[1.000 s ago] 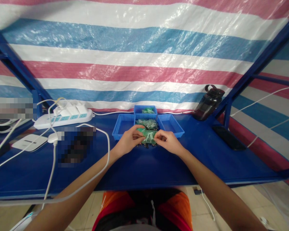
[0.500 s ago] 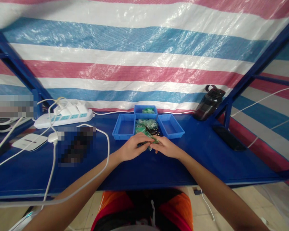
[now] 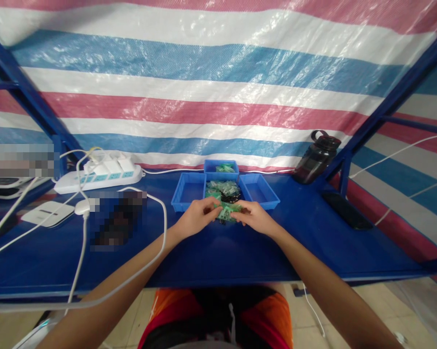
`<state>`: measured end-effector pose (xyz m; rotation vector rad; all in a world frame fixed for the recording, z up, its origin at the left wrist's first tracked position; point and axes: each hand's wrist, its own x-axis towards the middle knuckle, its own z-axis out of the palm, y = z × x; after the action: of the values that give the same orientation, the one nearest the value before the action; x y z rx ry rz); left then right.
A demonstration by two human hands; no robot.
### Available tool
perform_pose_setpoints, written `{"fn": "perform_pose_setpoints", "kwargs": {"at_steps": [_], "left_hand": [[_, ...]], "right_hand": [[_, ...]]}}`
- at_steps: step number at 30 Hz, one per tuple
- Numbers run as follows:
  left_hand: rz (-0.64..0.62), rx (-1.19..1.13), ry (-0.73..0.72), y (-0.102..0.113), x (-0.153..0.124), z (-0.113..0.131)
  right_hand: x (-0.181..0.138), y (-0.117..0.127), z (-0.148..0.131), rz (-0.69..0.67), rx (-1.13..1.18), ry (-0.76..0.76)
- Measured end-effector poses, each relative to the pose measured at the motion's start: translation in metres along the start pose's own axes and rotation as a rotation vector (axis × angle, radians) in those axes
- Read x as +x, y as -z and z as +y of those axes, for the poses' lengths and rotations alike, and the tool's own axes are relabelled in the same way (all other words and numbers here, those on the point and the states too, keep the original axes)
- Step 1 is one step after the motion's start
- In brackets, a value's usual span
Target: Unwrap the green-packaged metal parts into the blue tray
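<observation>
Between my two hands is a small green plastic packet (image 3: 226, 212), crinkled and see-through. My left hand (image 3: 195, 219) pinches its left side with thumb and fingers. From the other side, my right hand (image 3: 257, 219) grips the right edge with bent fingers. Just beyond the hands lies a pile of similar green and clear packets (image 3: 224, 188), with small dark pieces among them; what these are is too small to tell. Blue plastic trays surround the pile: a left tray (image 3: 174, 196), a right tray (image 3: 274, 198) and a back tray (image 3: 221, 176) holding some green packets.
All this rests on a blue table (image 3: 218, 261). To the left are a white power strip (image 3: 98, 182), a flat white device (image 3: 47, 214) and a looping white cable (image 3: 164, 218). At right stand a dark bottle (image 3: 316, 157) and a black flat object (image 3: 346, 210). Striped sheeting hangs behind.
My hands have moved slightly apart, and the green packet shows more openly between them. My left fingers have lifted from over it. The view has shifted a little.
</observation>
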<state>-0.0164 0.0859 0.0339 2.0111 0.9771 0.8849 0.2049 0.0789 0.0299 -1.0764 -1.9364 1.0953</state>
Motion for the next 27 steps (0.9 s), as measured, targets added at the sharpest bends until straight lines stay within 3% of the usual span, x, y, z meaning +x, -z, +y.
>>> {"fn": "perform_pose_setpoints", "kwargs": {"at_steps": [3,8,14,27], "left_hand": [[-0.041,-0.217,0.062,-0.003,0.001,0.002],[-0.024,-0.428,0.087,-0.002,0.006,0.004],[0.094,-0.368,0.116,-0.002,0.009,-0.002],[0.111,-0.232,0.088,-0.004,0.007,-0.007]], "right_hand": [[0.001,0.002,0.0,0.097,-0.016,0.009],[0.001,0.004,0.001,0.114,0.165,0.002],[0.001,0.007,0.002,0.114,0.19,0.08],[0.0,0.004,0.002,0.134,0.069,0.112]]}}
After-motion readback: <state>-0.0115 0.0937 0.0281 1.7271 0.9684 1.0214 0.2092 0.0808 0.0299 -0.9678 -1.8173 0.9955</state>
